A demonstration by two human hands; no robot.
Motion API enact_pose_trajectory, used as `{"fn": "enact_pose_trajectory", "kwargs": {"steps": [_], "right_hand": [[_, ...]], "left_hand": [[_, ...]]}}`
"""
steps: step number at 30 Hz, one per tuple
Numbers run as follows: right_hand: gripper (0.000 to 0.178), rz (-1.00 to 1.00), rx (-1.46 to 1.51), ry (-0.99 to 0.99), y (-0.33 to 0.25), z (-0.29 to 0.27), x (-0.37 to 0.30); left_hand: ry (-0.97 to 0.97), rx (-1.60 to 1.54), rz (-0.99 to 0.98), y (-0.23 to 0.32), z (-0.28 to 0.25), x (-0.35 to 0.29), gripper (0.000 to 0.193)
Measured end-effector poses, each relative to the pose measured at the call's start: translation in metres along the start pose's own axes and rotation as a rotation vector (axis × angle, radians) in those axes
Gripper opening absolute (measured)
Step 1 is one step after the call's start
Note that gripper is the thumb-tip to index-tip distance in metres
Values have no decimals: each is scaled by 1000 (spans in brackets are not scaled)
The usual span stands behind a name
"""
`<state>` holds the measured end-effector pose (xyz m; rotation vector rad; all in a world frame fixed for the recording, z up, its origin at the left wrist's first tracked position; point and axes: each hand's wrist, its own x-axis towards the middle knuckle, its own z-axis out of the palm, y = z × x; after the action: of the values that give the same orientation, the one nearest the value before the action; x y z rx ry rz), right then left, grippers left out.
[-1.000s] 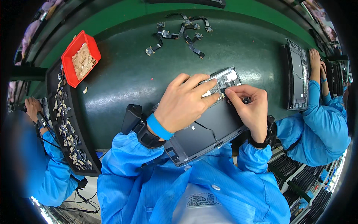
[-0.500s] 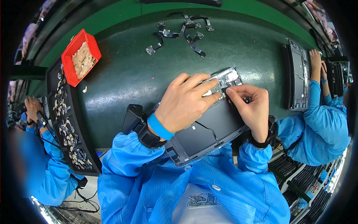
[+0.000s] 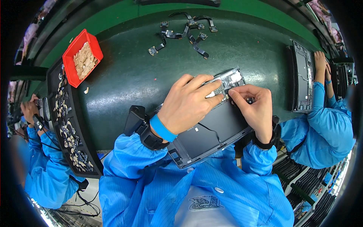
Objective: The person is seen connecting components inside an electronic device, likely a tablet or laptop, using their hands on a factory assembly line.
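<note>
An opened laptop base (image 3: 231,122) lies tilted in front of me, its dark grey inside facing up. Along its far edge runs a circuit board (image 3: 235,78) with white and metallic parts. My left hand (image 3: 188,99) rests across the base, fingers stretched out and fingertips on the board. At the board's right part, my right hand (image 3: 255,108) pinches thumb and forefinger together; whatever sits between them is too small and covered to name. A thin black cable (image 3: 212,130) curves over the grey area below my left hand.
Several ribbon cables with small boards (image 3: 174,34) lie at the far middle of the green table (image 3: 124,75). A red bin (image 3: 97,47) of beige pieces stands left, beside a black tray (image 3: 94,157) of small parts. Another laptop base (image 3: 302,75) is at right. Co-workers sit on both sides.
Both my hands and the laptop base have stayed practically in place. At the left, the co-worker's hands and arms have shifted slightly.
</note>
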<state>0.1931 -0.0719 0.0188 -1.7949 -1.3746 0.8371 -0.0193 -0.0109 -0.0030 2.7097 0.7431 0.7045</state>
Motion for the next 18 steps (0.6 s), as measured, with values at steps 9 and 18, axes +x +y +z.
{"fn": "enact_pose_trajectory", "kwargs": {"steps": [9,18], "right_hand": [[13,-11,8,-64,-2,-4,3],[12,-6,7,-79,0,-4,3]], "left_hand": [[5,-1,4,0,1,0,47],[25,18,2,2,1,1,43]]}}
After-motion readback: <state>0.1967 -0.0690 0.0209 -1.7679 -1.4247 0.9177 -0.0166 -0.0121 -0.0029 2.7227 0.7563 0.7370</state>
